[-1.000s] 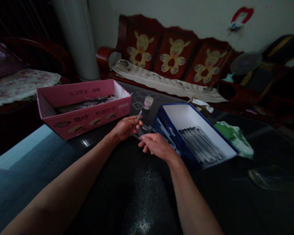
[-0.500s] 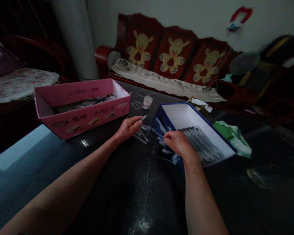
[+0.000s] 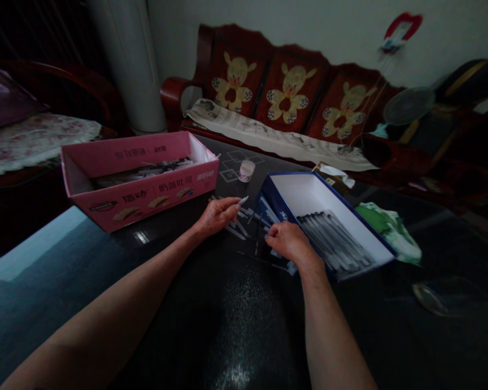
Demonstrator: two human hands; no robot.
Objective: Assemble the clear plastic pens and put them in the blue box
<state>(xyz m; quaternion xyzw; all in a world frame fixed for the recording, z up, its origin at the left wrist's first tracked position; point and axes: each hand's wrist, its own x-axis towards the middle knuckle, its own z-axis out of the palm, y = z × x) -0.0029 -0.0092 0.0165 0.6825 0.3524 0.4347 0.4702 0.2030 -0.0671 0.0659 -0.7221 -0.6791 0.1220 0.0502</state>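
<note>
Well left of the blue box (image 3: pixel 296 189) stands a pink toast carton (image 3: pixel 203 181). Nearer the box, the left hand (image 3: pixel 217 215) pinches a pale pointed pen piece (image 3: pixel 243 200); loose pen parts (image 3: pixel 236 232) lie between. Beside the box's left wall, the right hand (image 3: pixel 287 238) curls its fingers, any grip impossible to tell. Pens (image 3: pixel 333 238) line the box.

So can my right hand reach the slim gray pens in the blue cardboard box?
Probably yes: the right hand is beside the open blue box, and nothing covers the pens.
</note>
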